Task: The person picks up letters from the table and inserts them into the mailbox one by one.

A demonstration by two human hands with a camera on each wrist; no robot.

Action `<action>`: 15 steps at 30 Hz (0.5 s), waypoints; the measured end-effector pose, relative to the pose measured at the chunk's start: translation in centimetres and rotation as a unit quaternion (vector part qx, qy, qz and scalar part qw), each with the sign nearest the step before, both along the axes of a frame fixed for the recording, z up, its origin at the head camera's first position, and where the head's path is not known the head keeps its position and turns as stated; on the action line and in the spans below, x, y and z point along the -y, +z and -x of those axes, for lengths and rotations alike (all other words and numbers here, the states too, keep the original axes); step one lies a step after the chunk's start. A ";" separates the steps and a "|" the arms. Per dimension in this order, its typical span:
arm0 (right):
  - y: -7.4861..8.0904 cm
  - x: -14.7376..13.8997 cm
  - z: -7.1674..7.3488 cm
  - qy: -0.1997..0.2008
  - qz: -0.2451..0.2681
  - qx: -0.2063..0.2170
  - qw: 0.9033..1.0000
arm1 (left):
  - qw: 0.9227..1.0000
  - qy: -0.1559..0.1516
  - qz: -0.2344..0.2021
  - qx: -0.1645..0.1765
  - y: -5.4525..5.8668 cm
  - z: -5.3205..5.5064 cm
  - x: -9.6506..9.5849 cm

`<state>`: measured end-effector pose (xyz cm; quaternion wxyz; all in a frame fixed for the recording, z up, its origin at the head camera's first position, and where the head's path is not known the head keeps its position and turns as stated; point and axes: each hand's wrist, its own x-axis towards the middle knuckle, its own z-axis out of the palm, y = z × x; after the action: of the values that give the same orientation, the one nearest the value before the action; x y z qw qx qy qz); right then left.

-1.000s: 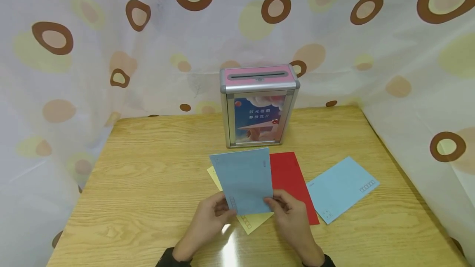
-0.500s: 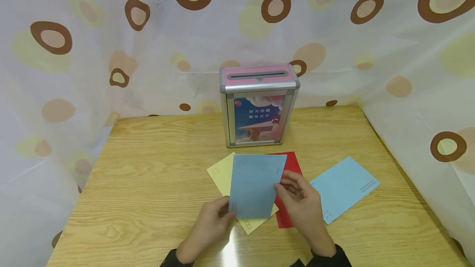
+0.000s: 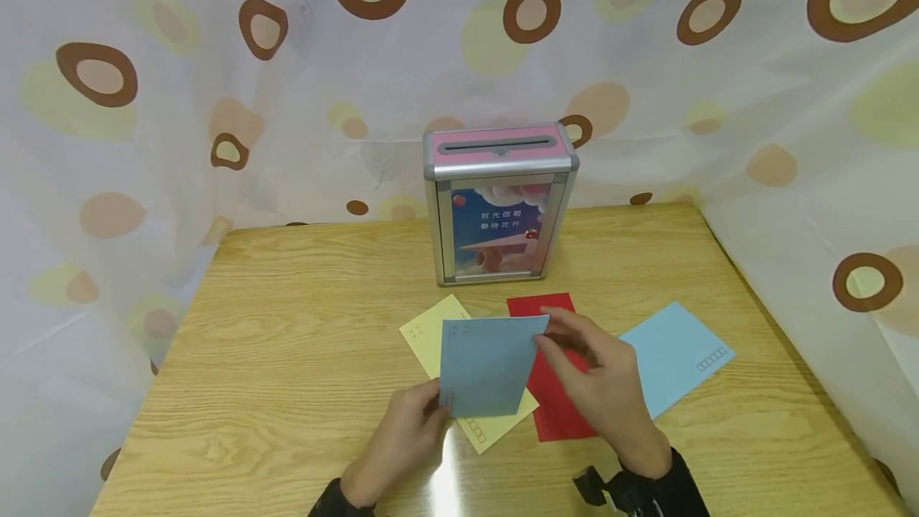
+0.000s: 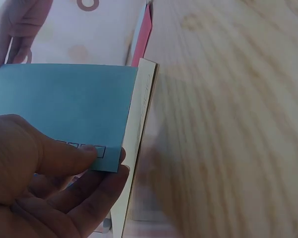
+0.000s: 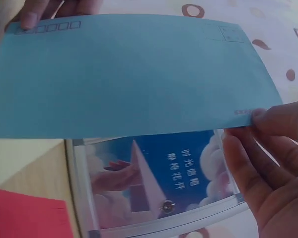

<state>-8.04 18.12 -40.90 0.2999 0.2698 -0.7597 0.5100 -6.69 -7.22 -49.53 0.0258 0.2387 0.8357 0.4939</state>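
The left hand pinches the held blue envelope at its lower left corner, thumb on the printed face and fingers curled behind, with just the paper between them. The sheet reaches up and to the right from these fingers, raised above the table and tilted. The yellow envelope lies on the table just beyond the left fingers, partly covered by the blue one. Well beyond the fingers of both hands stands the upright box, metal-framed with a pink top. Nearer, the red envelope lies beneath the right fingers, partly hidden. The right hand holds the blue envelope's upper right corner, thumb and fingertips brought together with the paper's edge between them. To the right of these fingers, the second blue envelope lies on the table, partly behind the hand.

The left wrist view shows the left thumb pressing on a row of printed squares, hard to make out from the head. The right wrist view shows a small line of print beside the right thumb, while the head view shows the slot in the box's top
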 end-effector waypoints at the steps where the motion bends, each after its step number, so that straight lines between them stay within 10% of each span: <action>1: 0.3 0.0 0.1 -0.004 -0.007 -0.007 1.000 | 1.000 0.000 0.004 -0.009 0.0 0.1 0.0; 15: 7.3 -0.3 1.4 -0.048 -0.066 -0.108 0.991 | 0.983 0.044 0.050 -0.171 4.3 3.5 -0.4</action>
<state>-9.42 18.37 -33.57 0.3862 0.3059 -0.7670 0.4111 -10.21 -6.81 -45.21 -0.1274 0.2810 0.8612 0.4040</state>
